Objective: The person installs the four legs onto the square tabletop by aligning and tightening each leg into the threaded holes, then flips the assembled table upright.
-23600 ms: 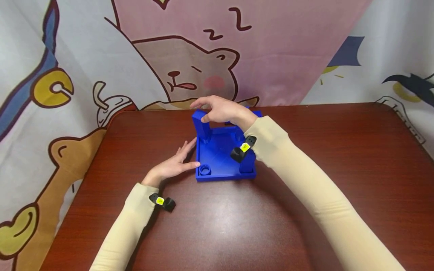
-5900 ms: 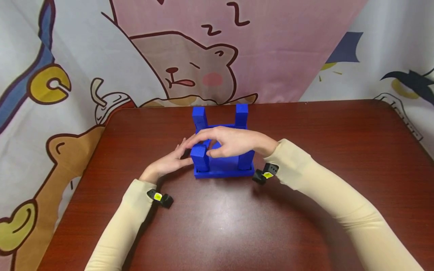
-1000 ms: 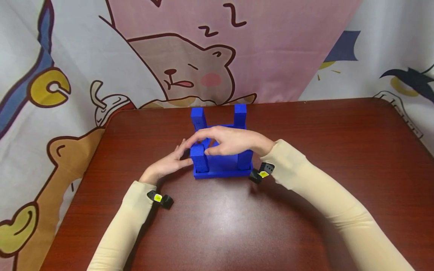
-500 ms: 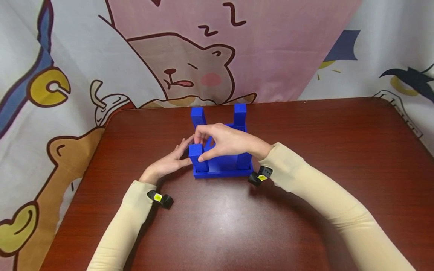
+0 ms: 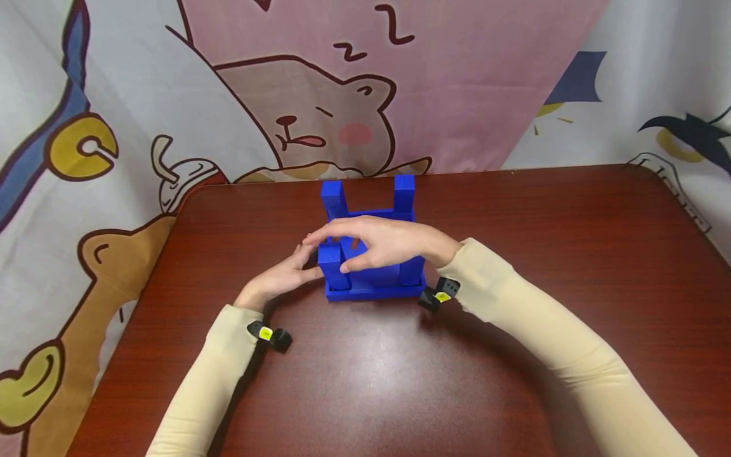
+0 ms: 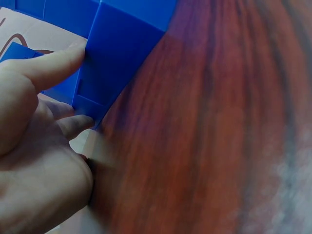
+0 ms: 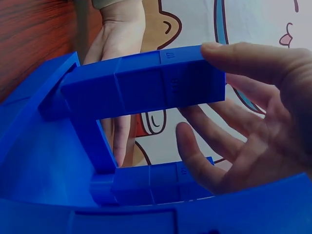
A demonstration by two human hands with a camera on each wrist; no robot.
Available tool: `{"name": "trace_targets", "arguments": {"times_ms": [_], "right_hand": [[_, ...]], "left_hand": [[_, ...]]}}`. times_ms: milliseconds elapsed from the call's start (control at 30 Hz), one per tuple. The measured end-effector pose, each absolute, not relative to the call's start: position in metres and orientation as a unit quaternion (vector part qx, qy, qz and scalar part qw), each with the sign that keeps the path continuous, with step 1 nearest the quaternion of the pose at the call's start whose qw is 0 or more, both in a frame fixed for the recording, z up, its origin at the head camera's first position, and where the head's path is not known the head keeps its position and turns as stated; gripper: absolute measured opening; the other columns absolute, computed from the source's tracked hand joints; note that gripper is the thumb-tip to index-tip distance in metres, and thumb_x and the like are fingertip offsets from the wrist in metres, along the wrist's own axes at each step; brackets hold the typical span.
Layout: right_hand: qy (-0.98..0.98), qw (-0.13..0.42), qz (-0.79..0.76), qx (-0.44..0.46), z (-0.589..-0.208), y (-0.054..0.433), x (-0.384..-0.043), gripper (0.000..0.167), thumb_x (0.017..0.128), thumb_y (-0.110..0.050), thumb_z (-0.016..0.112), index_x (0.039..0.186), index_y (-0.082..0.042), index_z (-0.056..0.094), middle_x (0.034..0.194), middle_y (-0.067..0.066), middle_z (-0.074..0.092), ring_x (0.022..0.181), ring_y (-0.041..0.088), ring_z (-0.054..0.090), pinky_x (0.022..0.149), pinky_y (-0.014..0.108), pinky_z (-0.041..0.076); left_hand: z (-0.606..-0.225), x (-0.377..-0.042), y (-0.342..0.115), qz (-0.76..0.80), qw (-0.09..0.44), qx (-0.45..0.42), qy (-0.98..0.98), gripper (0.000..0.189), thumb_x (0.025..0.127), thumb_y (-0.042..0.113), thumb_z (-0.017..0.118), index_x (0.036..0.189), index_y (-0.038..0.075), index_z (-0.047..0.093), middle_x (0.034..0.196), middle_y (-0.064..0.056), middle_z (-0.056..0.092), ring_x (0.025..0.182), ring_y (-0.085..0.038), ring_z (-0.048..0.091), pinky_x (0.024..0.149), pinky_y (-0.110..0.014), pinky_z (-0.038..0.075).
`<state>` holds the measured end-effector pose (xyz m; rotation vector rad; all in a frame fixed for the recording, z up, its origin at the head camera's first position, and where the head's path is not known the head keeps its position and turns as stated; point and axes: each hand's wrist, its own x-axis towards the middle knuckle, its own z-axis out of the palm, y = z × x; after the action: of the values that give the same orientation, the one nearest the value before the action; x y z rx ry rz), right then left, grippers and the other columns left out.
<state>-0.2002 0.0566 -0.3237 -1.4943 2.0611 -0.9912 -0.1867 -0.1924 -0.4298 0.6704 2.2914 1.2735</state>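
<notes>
A blue tray-like base (image 5: 377, 293) lies on the table, a square blue leg standing upright at each corner, like a small upturned table. My right hand (image 5: 391, 242) is at the front-left leg (image 5: 330, 255); its thumb touches the near side while the index finger stretches past the far side. In the right wrist view, the thumb meets that leg's (image 7: 141, 87) upper edge and other fingers pass behind it. My left hand (image 5: 280, 281) rests its straight fingers against the base's left side. The left wrist view shows its thumb (image 6: 63, 63) on the blue wall (image 6: 114, 58).
Two rear legs, left (image 5: 333, 198) and right (image 5: 404, 193), rise near the table's back edge. The front-right leg (image 5: 412, 273) is partly behind the right hand. A printed cartoon cloth (image 5: 468, 89) hangs behind the dark red wooden table (image 5: 377, 381).
Earlier, the front-left corner showed a ring socket; now a leg stands there. The right hand moved from the rear-left leg to it. Within the last second its fingers drew in, then stretched out again.
</notes>
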Motion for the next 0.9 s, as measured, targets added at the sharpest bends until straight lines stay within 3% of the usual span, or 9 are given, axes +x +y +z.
{"name": "trace_targets", "arguments": {"times_ms": [300,633,900], "right_hand": [[0.728,0.233,-0.365,-0.532,-0.3217,0.0591,-0.2025,0.048,0.093,0.0,0.055,0.14,-0.01,0.051,0.141,0.001,0.049,0.125,0.012,0.044,0.091,0.032,0.047],[0.733,0.242,-0.377,-0.512,-0.3232,0.0604,-0.2061,0.043,0.094,-0.005,0.058,0.137,-0.01,0.054,0.137,-0.001,0.052,0.123,0.014,0.046,0.095,0.036,0.044],[0.735,0.248,-0.36,-0.518,-0.3247,0.0596,-0.2075,0.043,0.097,-0.01,0.058,0.139,-0.015,0.052,0.14,0.004,0.05,0.128,0.012,0.042,0.101,0.035,0.039]], "left_hand": [[-0.427,-0.1838,-0.1915,0.459,0.237,0.201,0.832,0.083,0.096,0.032,0.06,0.156,0.01,0.007,0.158,-0.018,-0.011,0.141,-0.031,-0.022,0.109,-0.054,-0.014],[-0.4278,-0.1838,-0.1908,0.47,0.242,0.187,0.828,0.084,0.096,0.033,0.061,0.157,0.017,0.007,0.159,-0.017,-0.01,0.141,-0.031,-0.022,0.108,-0.057,-0.013],[-0.4279,-0.1829,-0.1907,0.483,0.236,0.19,0.822,0.083,0.095,0.024,0.062,0.157,0.014,0.007,0.159,-0.017,-0.008,0.142,-0.03,-0.021,0.108,-0.056,-0.015]]}}
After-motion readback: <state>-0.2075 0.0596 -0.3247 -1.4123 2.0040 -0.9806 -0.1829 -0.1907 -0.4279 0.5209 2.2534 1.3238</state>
